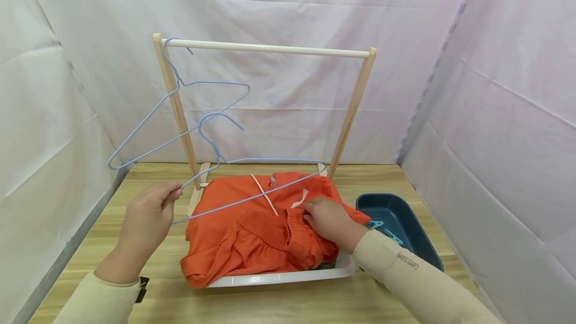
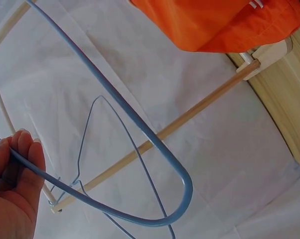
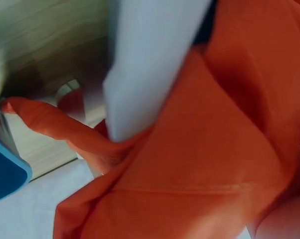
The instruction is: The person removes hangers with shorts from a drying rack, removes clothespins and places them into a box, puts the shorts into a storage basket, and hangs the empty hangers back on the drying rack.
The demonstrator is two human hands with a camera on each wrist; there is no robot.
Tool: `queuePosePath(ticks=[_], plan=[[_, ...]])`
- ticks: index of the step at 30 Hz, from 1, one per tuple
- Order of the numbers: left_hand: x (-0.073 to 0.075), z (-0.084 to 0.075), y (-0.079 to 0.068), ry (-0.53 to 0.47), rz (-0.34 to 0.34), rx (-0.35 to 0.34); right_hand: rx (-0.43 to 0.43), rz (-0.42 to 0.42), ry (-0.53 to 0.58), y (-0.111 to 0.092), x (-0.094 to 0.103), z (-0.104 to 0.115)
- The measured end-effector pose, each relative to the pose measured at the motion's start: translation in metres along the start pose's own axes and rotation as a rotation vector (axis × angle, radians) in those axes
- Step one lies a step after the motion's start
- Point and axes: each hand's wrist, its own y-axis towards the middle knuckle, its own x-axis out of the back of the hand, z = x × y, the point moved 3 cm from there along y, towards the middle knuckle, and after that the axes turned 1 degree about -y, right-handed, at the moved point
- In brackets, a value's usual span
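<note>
My left hand [image 1: 150, 214] pinches one arm of a blue wire clothes hanger [image 1: 270, 160], which is raised in front of the rack. In the left wrist view, the thumb and fingers [image 2: 28, 149] close around the hanger's wire near its rounded end. An orange garment [image 1: 252, 254] with a gathered elastic band, a pale cord and a white label lies heaped over a white basket [image 1: 279, 278]. At its right part, my right hand [image 1: 330, 219] grips the cloth near the label; folds hide some fingertips. Orange cloth [image 3: 190, 164] fills much of the right wrist view, with the hand barely showing.
A second blue hanger [image 1: 144, 119] hangs at the left end of the white rod [image 1: 270, 48] of a wooden rack [image 1: 353, 109]. To the right stands a dark blue tray [image 1: 405, 214] with turquoise clothespins [image 1: 393, 235]. White cloth walls [image 1: 288, 4] surround the wooden table [image 1: 148, 184].
</note>
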Motion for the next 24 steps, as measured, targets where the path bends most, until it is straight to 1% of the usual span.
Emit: queuePosePath(ticks=[7, 10, 13, 15, 18, 19, 22, 24], plan=[[-0.001, 0.001, 0.001, -0.004, -0.006, 0.009, -0.052, -0.099, 0.13, -0.009, 0.014, -0.005], [0.0, 0.002, 0.002, 0.004, -0.016, 0.011, -0.075, -0.141, 0.165, -0.016, 0.021, -0.007], [0.001, 0.003, 0.004, 0.013, -0.028, 0.016, -0.096, -0.198, 0.189, -0.025, 0.028, -0.01], [0.002, 0.003, 0.005, 0.018, -0.033, 0.025, -0.093, -0.251, 0.197, -0.033, 0.031, -0.012], [0.004, 0.004, 0.008, 0.021, -0.044, 0.038, -0.097, -0.332, 0.204, -0.048, 0.034, -0.015], [0.004, 0.004, 0.009, 0.023, -0.048, 0.041, -0.106, -0.347, 0.207, -0.054, 0.035, -0.016], [0.004, 0.005, 0.011, 0.026, -0.06, 0.052, -0.157, -0.346, 0.227, -0.071, 0.034, -0.018], [0.005, 0.006, 0.013, 0.026, -0.064, 0.066, -0.19, -0.317, 0.239, -0.08, 0.031, -0.019]])
